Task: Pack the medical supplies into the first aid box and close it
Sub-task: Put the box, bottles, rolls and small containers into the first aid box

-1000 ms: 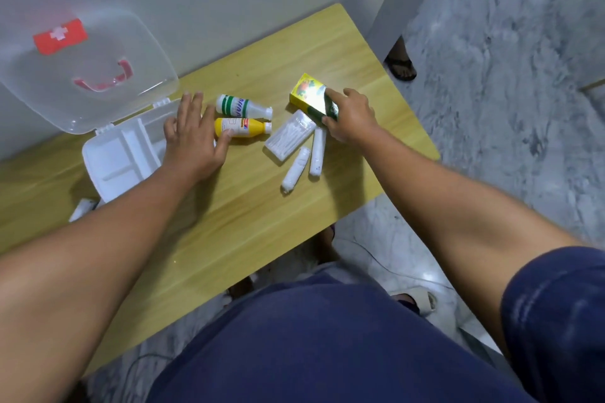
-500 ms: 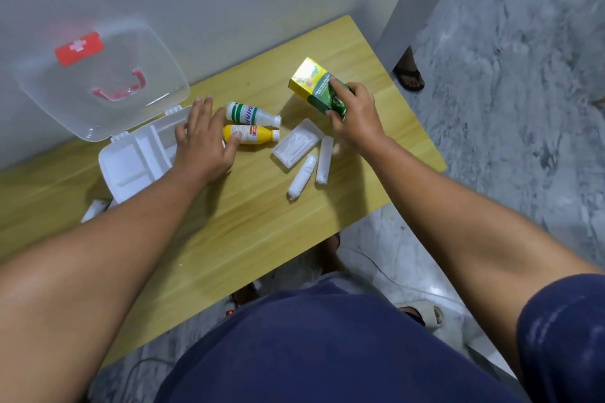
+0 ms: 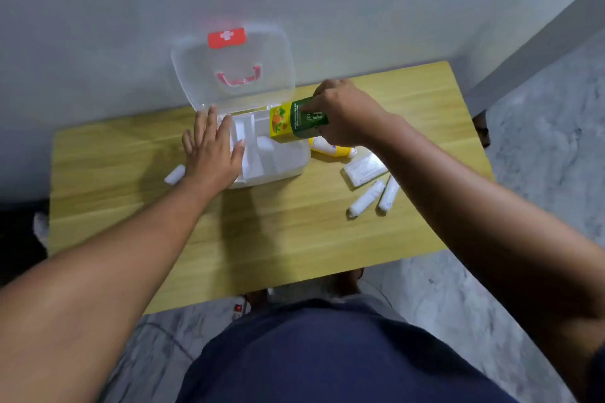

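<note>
The white first aid box (image 3: 281,167) stands open on the wooden table (image 3: 262,232), its clear lid (image 3: 234,69) leaning back against the wall. My right hand (image 3: 343,111) grips a yellow and green carton (image 3: 296,121) and holds it over the box's right side. My left hand (image 3: 211,150) lies flat with straight fingers on the box's left edge. A yellow bottle (image 3: 330,149) lies right of the box, partly hidden by my right hand. Further right lie a flat white packet (image 3: 365,168) and two white rolls (image 3: 376,196).
Another white roll (image 3: 175,174) lies on the table left of my left wrist. A grey wall runs behind the table. Marble floor shows to the right and below. Someone's sandalled foot (image 3: 481,129) is past the table's right edge.
My right hand has carried the carton left from beside the bottles to above the box. My left hand has shifted onto the box's left edge. The camera view has swung left.
</note>
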